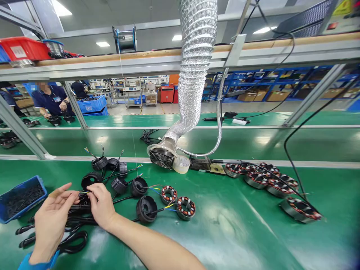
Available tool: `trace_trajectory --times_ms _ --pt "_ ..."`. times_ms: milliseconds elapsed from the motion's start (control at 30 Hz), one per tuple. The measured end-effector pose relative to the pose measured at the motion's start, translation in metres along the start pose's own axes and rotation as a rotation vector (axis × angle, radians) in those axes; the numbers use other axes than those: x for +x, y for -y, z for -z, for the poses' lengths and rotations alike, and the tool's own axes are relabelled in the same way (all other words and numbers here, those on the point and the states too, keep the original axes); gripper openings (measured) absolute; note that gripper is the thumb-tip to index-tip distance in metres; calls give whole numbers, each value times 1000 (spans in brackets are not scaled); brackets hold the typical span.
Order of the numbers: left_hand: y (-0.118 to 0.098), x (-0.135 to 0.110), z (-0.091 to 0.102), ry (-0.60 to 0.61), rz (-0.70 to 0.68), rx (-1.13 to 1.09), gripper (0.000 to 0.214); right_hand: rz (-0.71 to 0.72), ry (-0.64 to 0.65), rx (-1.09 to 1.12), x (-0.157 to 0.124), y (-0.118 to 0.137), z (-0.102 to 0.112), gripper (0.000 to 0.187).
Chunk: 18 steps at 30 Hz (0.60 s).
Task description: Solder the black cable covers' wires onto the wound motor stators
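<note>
My left hand [52, 221] and my right hand [101, 206] meet over a black cable [83, 192], pinching its thin stripped wires between their fingertips. More black cable [71, 240] lies coiled under my left hand. Just beyond my right hand stand several black round plastic housings [119, 185] with coloured leads. Nearer it on the right lie wound motor stators [168, 195] with red and white windings and copper coils. Further stators [299, 210] sit in a group at the right of the green bench mat [225, 232].
A blue bin of small black parts [21, 198] stands at the left edge. A fan on a silver flexible duct [161, 157] hangs over the bench. Metal frame posts [74, 105] rise behind it. A co-worker [50, 99] works at a far bench beside blue crates [91, 105].
</note>
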<state>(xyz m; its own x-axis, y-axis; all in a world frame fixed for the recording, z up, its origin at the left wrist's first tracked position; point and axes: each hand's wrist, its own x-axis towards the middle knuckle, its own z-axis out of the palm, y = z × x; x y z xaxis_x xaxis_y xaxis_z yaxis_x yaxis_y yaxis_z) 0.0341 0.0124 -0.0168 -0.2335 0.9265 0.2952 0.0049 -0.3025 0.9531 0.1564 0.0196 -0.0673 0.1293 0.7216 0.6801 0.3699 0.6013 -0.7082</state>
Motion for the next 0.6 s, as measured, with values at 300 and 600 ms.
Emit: trace_trajectory --times_ms 300,600 --pt "-14 -9 -9 112 -186 221 51 65 33 -102 -1 -1 3 23" --pt "-15 -5 -7 207 -343 582 46 96 49 -187 -2 -1 2 23"
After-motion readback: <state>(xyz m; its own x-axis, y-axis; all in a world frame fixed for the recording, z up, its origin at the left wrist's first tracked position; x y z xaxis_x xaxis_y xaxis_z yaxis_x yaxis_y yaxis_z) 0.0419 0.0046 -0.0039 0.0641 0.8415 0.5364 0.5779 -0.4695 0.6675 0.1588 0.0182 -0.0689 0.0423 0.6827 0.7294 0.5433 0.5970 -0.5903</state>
